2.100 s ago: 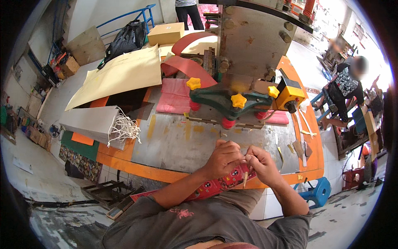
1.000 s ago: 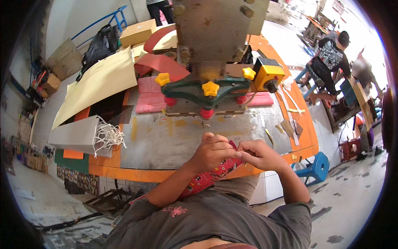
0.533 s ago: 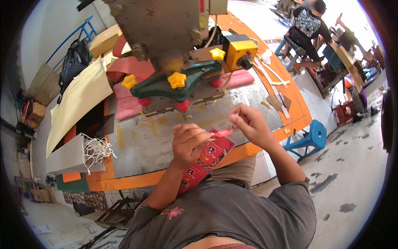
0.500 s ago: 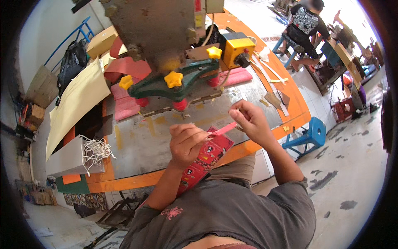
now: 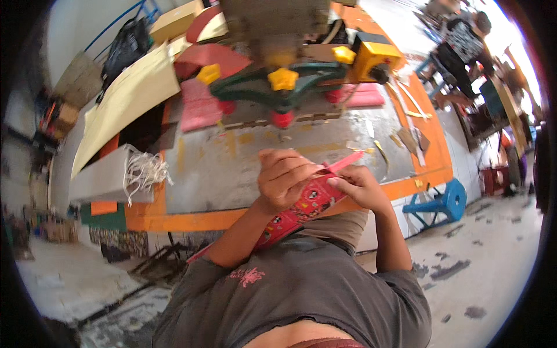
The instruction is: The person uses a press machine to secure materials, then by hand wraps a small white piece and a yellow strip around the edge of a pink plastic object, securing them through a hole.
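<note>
A red printed sheet (image 5: 300, 210), long and bent, lies slantwise over my lap and rises between my hands in front of the table edge. My left hand (image 5: 284, 178) pinches at its upper edge, fingers curled over a narrow pink strip (image 5: 348, 159) whose free end points up to the right. With thumb and fingers closed, my right hand (image 5: 364, 187) grips the sheet's right end, just below the strip. How the strip joins the sheet is hidden behind the left fingertips.
Beyond my hands stands a press with a green bracket (image 5: 284, 95) and yellow star knobs (image 5: 283, 79). A yellow control box (image 5: 374, 58) sits beside it. On the left is a grey box (image 5: 101, 177) with white cords (image 5: 145, 174). A blue stool (image 5: 438, 202) stands right; a person (image 5: 461, 49) sits farther off.
My right hand has left the strip's end and moved down onto the sheet's right end. The strip's end now sticks up free. The view has shifted, too.
</note>
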`<control>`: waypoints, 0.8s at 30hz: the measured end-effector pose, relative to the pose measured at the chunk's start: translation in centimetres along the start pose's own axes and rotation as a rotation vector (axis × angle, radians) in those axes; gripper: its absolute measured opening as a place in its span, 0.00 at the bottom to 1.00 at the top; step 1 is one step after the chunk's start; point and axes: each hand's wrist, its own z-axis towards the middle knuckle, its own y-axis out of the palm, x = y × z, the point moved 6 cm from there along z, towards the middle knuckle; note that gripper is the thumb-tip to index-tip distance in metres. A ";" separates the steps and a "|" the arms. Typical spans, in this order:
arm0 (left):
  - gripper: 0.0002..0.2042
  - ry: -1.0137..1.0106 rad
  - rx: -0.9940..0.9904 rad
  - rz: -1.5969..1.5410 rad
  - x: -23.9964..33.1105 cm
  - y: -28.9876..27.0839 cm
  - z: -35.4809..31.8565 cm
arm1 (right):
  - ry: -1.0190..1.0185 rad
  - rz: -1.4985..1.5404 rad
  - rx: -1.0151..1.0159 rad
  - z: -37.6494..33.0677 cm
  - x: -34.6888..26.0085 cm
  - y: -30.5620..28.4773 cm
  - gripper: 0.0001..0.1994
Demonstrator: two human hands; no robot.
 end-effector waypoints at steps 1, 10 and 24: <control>0.10 0.013 -0.007 -0.001 0.2 0.0 0.1 | 0.023 0.016 0.007 -0.2 -0.2 -0.1 0.16; 0.13 0.237 -0.094 0.105 7.2 -5.7 2.1 | 0.140 0.509 0.239 -0.9 4.5 -2.9 0.12; 0.04 -0.073 -0.429 0.018 4.3 -3.8 -0.8 | 0.059 -0.248 0.415 -0.9 4.1 -4.1 0.18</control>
